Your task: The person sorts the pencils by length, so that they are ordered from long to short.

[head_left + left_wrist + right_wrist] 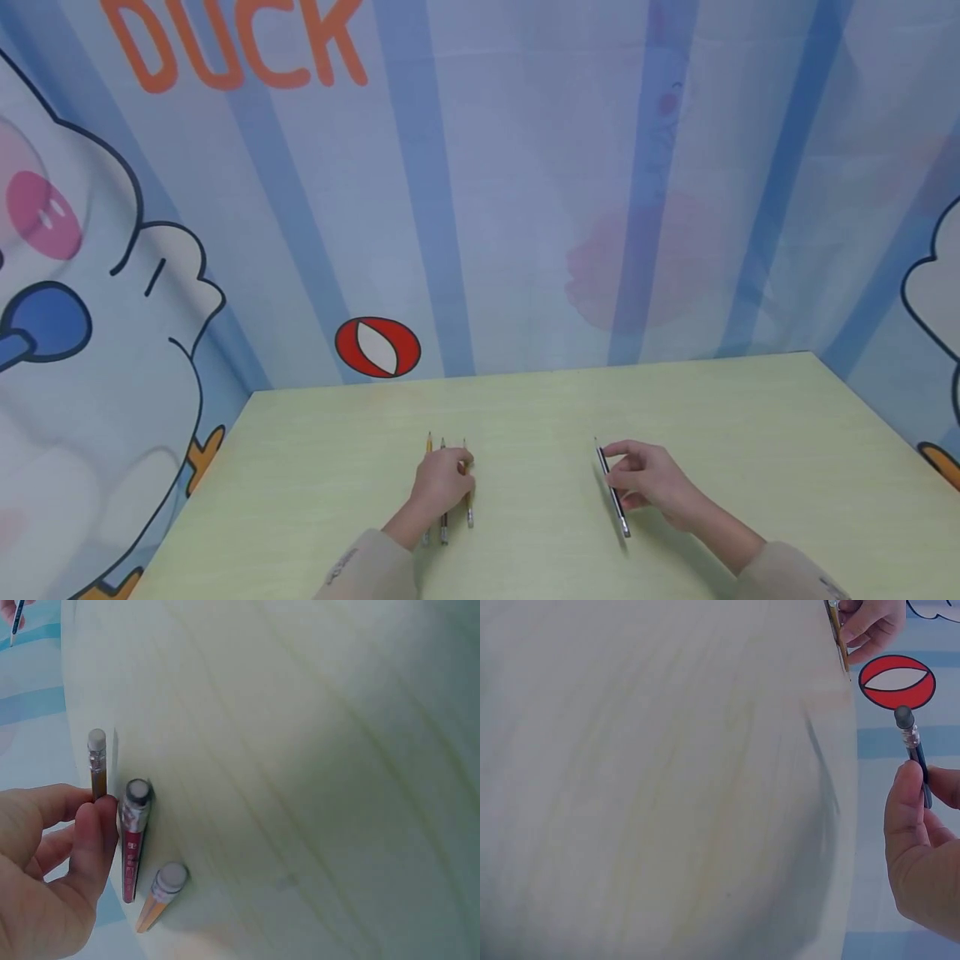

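Observation:
My left hand [442, 481] pinches a yellow pencil [469, 510] between thumb and fingers, its eraser end pointing toward me. Close beside it on the table lie a dark pencil [444, 531], which shows a dark red side with pale print in the left wrist view, and another yellow pencil [429, 443]. These two are partly covered by the hand. Over to the right, my right hand [651, 482] grips a dark pencil [615, 502] with thumb and fingertips, tip away from me. A shadow set apart from this pencil in the right wrist view shows it raised off the table.
The pale yellow-green table [540, 433] ends at the back against a blue-striped cloth backdrop [525, 208] with cartoon prints and orange letters. A red and white oval [408, 346] is printed low on it. Bare tabletop separates the two hands.

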A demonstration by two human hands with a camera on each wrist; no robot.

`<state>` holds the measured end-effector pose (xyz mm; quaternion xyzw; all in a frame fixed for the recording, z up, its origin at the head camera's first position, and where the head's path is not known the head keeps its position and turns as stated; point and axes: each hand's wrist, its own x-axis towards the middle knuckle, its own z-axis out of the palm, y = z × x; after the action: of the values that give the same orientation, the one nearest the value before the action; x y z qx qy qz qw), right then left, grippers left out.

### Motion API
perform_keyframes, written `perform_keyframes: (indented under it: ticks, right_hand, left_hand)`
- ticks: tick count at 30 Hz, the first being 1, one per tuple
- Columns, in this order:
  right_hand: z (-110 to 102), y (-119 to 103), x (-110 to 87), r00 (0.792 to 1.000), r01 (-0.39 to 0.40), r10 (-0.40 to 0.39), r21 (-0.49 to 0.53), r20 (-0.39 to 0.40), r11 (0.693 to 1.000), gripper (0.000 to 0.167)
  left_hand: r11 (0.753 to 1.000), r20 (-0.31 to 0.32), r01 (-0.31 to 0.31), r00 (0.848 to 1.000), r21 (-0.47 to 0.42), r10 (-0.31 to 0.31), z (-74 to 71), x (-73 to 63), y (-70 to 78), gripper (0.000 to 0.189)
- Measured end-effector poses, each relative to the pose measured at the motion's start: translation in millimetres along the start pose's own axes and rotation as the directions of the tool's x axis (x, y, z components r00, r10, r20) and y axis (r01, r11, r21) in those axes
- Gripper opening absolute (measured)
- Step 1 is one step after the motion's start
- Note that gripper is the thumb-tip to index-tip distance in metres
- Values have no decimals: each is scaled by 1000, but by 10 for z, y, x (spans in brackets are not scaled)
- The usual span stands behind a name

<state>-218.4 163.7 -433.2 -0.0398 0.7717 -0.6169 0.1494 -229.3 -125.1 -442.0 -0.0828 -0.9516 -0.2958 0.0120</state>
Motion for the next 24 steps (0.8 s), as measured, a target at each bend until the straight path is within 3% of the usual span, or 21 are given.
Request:
perform_keyframes:
  ticks: [9, 14, 19, 24]
  right_hand:
    - [-4, 9, -4, 1000, -3, 3, -6, -3, 1000, 43]
    - [1, 18, 4, 1000, 1, -1, -2, 1, 1000, 43]
    - [11, 26, 13, 1000, 4, -4, 2, 9, 1000, 43]
    - [41, 23, 22, 1000, 7, -7, 1, 8, 1000, 43]
  left_hand:
    - [996, 15, -1, 1000, 87, -1, 15, -2, 14, 25]
    - [985, 49, 4, 999, 173, -13, -9, 10, 4, 2]
    - [982, 61, -37, 998, 187, 26, -32, -4, -49, 24]
    - [982, 63, -56, 997, 183, 45, -58, -48, -74, 18]
